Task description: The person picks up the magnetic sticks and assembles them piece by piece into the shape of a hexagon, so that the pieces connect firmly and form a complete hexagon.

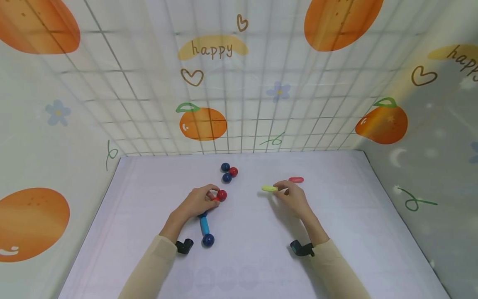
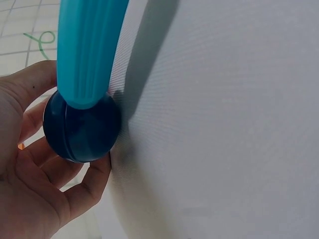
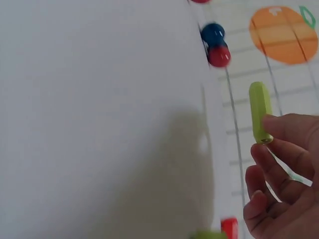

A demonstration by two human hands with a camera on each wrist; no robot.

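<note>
My left hand (image 1: 199, 201) grips a red rod (image 1: 216, 199) near a shiny red ball (image 1: 222, 195). Close by its palm, a dark blue ball (image 2: 82, 129) joins a light blue rod (image 2: 89, 50), whose other end carries a second dark blue ball (image 1: 208, 240). The fingers partly hide where the red rod and the nearer blue ball come together. Over on the right, my right hand (image 1: 292, 198) pinches a yellow-green rod (image 3: 259, 112) by one end, between thumb and fingers. Its free end points left, raised above the white table.
Behind the left hand sit two dark blue balls (image 1: 225, 167) and a red ball (image 1: 233, 171) in a cluster. A pinkish-red rod (image 1: 296, 180) lies just beyond the right hand. A gridded backdrop (image 1: 242, 120) with printed oranges rises at the white table's (image 1: 246, 249) far edge.
</note>
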